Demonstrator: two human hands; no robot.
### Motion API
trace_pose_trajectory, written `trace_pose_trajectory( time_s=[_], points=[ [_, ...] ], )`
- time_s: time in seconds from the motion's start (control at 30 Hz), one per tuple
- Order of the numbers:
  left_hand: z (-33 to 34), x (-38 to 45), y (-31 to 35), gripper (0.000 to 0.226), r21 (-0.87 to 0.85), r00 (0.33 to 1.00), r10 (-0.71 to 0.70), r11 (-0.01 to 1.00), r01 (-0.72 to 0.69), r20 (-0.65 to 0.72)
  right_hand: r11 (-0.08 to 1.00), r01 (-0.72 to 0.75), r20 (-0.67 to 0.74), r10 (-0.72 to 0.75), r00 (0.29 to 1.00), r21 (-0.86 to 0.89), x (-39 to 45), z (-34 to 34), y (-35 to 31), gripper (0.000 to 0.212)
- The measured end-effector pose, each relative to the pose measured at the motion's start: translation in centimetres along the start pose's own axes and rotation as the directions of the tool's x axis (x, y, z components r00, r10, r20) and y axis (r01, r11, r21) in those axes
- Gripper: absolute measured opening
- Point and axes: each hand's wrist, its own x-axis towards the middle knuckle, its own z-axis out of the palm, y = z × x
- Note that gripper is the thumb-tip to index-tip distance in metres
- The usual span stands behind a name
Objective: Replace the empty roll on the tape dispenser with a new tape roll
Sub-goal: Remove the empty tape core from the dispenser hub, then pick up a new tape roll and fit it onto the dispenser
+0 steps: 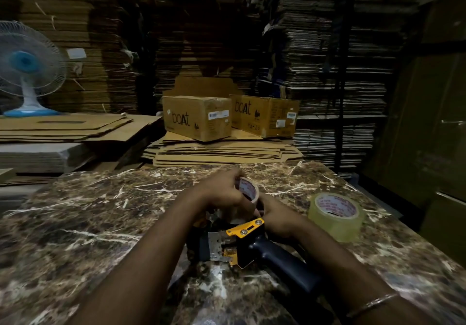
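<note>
— While the tape dispenser [248, 245] lies on the marble table [100, 224], where's the empty roll [247, 189]?

— Just above the dispenser's far end, tilted. The left hand [223, 193] has its fingers curled round its rim.

— And the right hand [276, 217]?

— Right of the dispenser, against its far end, fingers bent inward; whether they grip anything I cannot tell.

— The new tape roll [336, 216]?

— Farther right of the dispenser, flat on the table, apart from both hands.
</note>
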Motion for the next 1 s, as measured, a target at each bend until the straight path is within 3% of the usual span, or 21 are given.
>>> trace_pose_trajectory(
  time_s=[0.13,0.27,0.37,0.43,0.5,0.6,0.7,0.8,0.9,1.0],
  points=[
    [0.2,0.2,-0.6,0.103,0.019,0.995,0.023,1.000,-0.021,-0.098,0.997,0.060,-0.071,-0.063,0.995,-0.043,0.3,0.7,0.0,0.064],
    [0.5,0.0,-1.3,0.086,0.022,0.971,0.078,0.997,-0.075,-0.225,0.986,0.034,-0.128,-0.055,0.990,-0.164,0.7,0.8,0.3,0.061],
    [-1.5,-0.3,-1.6,0.049,-0.204,0.897,0.082,0.961,-0.187,-0.435,0.986,-0.017,-0.144,-0.007,0.990,-0.166,1.0,0.7,0.6,0.049],
    [-3.5,-0.7,-1.9,0.056,-0.298,0.839,0.075,0.915,-0.273,-0.539,0.988,-0.020,-0.138,-0.002,0.990,-0.156,0.8,0.7,0.6,0.052],
    [-4.3,-1.0,-2.4,0.063,-0.369,0.822,0.043,0.880,-0.300,-0.568,0.992,-0.019,-0.119,0.004,0.993,-0.124,0.8,0.5,0.4,0.058],
    [-3.9,-0.7,-3.9,0.058,-0.506,0.799,-0.133,0.830,-0.234,-0.587,0.995,-0.039,-0.052,0.034,0.998,-0.096,0.5,0.4,0.2,0.059],
    [-4.3,-0.3,-5.9,0.062,-0.644,0.776,-0.313,0.750,-0.153,-0.548,0.996,-0.073,0.014,0.072,0.997,0.042,0.5,-0.1,0.4,0.067],
    [-4.3,0.0,-8.0,0.040,-0.520,0.790,-0.315,0.854,-0.005,-0.526,0.968,-0.102,0.034,0.097,0.995,0.228,0.8,-0.7,0.7,0.067],
    [-3.4,0.2,-9.5,0.044,-0.354,0.811,-0.356,0.914,0.199,-0.464,0.950,-0.077,-0.066,0.102,0.993,0.303,1.4,-0.6,1.2,0.055],
    [-2.5,0.5,-10.6,0.044,-0.303,0.791,-0.405,0.908,0.290,-0.459,0.949,-0.048,-0.108,0.086,0.991,0.312,1.6,-0.2,1.0,0.044]
  ],
)
